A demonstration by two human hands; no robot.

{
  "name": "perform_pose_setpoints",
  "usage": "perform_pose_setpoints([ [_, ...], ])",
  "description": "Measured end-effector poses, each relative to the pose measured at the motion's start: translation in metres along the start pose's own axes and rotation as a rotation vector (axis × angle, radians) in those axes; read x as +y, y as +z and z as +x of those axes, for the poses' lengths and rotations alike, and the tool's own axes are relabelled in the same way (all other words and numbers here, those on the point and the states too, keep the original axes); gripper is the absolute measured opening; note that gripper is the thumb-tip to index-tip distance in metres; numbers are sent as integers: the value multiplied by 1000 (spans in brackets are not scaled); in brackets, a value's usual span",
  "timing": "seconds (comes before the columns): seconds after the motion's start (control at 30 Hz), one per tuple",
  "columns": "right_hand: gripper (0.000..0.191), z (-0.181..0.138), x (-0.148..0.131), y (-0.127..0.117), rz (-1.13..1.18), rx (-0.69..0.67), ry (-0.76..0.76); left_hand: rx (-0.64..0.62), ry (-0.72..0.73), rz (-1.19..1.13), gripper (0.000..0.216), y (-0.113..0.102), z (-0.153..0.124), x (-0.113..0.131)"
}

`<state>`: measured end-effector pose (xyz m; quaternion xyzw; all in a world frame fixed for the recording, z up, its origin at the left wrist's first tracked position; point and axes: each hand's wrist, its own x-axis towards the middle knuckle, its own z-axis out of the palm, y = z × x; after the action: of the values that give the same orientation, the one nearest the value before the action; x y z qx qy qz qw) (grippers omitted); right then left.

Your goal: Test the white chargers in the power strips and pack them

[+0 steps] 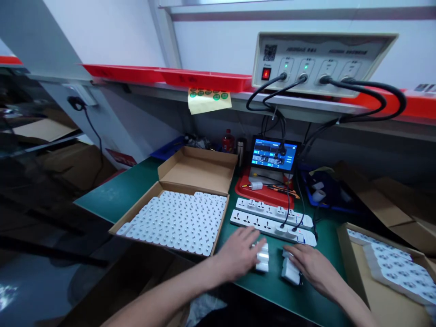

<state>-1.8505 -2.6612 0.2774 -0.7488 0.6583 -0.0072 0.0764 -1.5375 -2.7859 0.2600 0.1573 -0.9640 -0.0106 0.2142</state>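
My left hand (pixel 240 253) rests on the green table, fingers curled round a small stack of white chargers (pixel 262 259). My right hand (pixel 311 265) lies beside it, fingers closed on another group of white chargers (pixel 290 271). Both hands sit just in front of two white power strips (pixel 269 218), with plugs in their right end. To the left an open cardboard box (pixel 163 186) holds several rows of white chargers (pixel 177 220).
A small blue-lit screen (pixel 273 154) stands on a red tray (pixel 269 196) behind the strips. A beige test unit (pixel 320 61) with black cables sits on the shelf above. Another box (pixel 344 236) of white chargers is at the right edge. Cardboard lies at the near table edge.
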Motion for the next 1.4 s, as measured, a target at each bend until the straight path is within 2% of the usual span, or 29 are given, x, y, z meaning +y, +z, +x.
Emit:
perform_pose_setpoints([
  [0.1, 37, 7, 6, 6, -83, 30, 80, 21, 202, 77, 48, 21, -4, 37],
  [0.2, 31, 11, 5, 4, -76, 123, 85, 58, 300, 117, 26, 29, -11, 43],
  [0.3, 37, 24, -10, -6, 29, 251, 12, 9, 321, 50, 11, 27, -13, 41],
  [0.37, 42, 42, -25, -14, 78, 297, -44, -36, 258, -52, 6, 21, -11, 38],
  [0.47, 42, 75, -49, -22, 49, 267, -67, -26, 43, -224, 22, 6, -2, 21],
  [0.53, 41, 96, -61, -25, -16, 202, -32, 4, -122, -290, 31, -3, 7, -1],
  [0.6, 40, 112, -70, -26, -78, 139, 11, 13, -257, -305, 31, -12, 15, -27],
  [0.7, 39, 123, -79, -26, -132, 86, 33, -21, -373, -279, 26, -18, 27, -63],
  [0.77, 38, 125, -81, -26, -148, 73, 32, -70, -400, -258, 24, -18, 34, -79],
  [0.87, 37, 125, -84, -25, -165, 52, 36, -161, -394, -221, 22, -15, 43, -90],
  [1.07, 37, 130, -91, -22, -206, -37, 90, -300, -338, -131, 17, -9, 54, -84],
  [1.2, 44, 117, -90, -26, -177, 31, 47, -306, -315, -79, 23, -10, 52, -79],
  [1.33, 28, 77, -57, -42, -59, 220, 36, -268, -287, -105, 15, -12, 50, -81],
  [1.4, 31, 54, -28, -51, -7, 271, 106, -193, -268, -134, 21, -11, 55, -77],
])
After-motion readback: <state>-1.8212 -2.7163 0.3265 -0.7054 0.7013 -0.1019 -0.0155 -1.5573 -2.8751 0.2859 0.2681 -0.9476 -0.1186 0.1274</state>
